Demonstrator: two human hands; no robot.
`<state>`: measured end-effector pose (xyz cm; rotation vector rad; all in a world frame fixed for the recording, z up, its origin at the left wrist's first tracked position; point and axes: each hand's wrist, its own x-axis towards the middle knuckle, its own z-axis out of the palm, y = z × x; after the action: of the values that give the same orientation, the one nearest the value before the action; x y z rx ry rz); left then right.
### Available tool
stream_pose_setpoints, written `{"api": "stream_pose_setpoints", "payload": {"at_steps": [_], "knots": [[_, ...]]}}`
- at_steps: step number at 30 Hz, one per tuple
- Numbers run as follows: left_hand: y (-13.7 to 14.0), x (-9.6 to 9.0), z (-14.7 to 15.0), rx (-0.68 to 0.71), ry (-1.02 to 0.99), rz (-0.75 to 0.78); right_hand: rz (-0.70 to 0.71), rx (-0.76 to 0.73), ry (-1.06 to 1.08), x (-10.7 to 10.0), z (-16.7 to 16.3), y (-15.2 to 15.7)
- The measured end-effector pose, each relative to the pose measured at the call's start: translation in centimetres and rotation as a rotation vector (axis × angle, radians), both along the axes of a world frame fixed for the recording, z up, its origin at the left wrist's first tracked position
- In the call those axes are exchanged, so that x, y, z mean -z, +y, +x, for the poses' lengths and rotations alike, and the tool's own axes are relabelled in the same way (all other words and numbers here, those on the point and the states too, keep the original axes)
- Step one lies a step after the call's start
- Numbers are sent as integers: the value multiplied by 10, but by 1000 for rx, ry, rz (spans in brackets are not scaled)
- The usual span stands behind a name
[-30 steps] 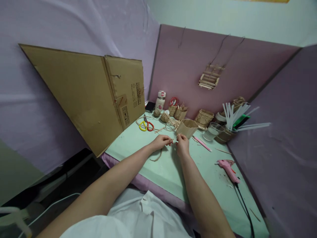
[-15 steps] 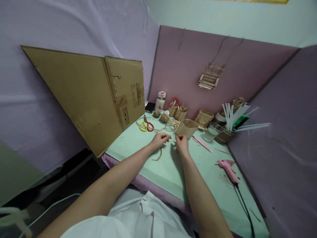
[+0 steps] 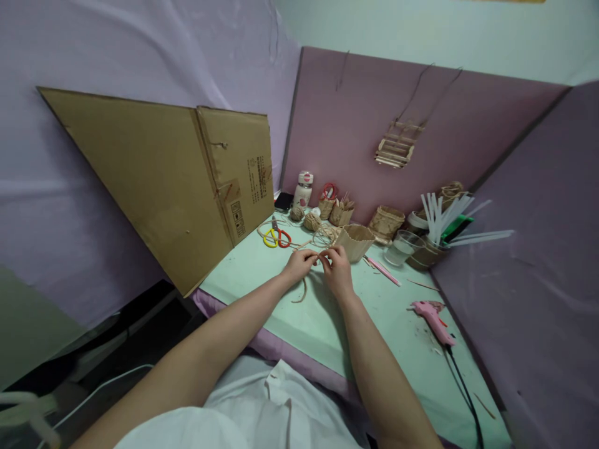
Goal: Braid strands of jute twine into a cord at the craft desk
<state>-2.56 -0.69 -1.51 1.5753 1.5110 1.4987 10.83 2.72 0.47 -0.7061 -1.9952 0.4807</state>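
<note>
My left hand (image 3: 299,264) is closed in a pinch on a thin brown cord (image 3: 305,290), whose loose end curls down below it onto the table. Fingertip to fingertip with it, my right hand (image 3: 337,268) also pinches at the cord; the stretch between the fingers is too small to make out. Just behind my right hand stands an open brown ribbed container (image 3: 354,242). Scissors (image 3: 277,237) with one yellow and one red handle lie beyond my left hand, beside balls of twine (image 3: 312,221).
A pink glue gun (image 3: 433,321) with a black cable lies at the right. Near it are a pink pen (image 3: 384,270), a clear cup (image 3: 402,248) and a holder with white glue sticks (image 3: 437,218). Large cardboard (image 3: 154,181) leans at the left; a bottle (image 3: 303,190) stands behind.
My right hand has moved left and slightly up, closing the gap to my left hand. The cord's hanging end has shifted slightly right.
</note>
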Motion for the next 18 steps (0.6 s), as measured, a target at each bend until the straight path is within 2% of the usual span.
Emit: {"api": "stream_pose_setpoints", "payload": {"at_steps": [4, 9, 11, 14, 18], "knots": [[0, -1, 0, 11, 37, -7, -215, 21, 145, 3, -5, 4], [-2, -4, 2, 48, 29, -10, -711, -37, 358, 7, -9, 5], [-2, -4, 2, 66, -1, -11, -848, -88, 411, 7, -9, 4], [0, -1, 2, 95, -48, -22, -923, -161, 477, 4, -8, 1], [5, 4, 1, 112, -98, -34, -939, -221, 503, 1, -8, -1]]}}
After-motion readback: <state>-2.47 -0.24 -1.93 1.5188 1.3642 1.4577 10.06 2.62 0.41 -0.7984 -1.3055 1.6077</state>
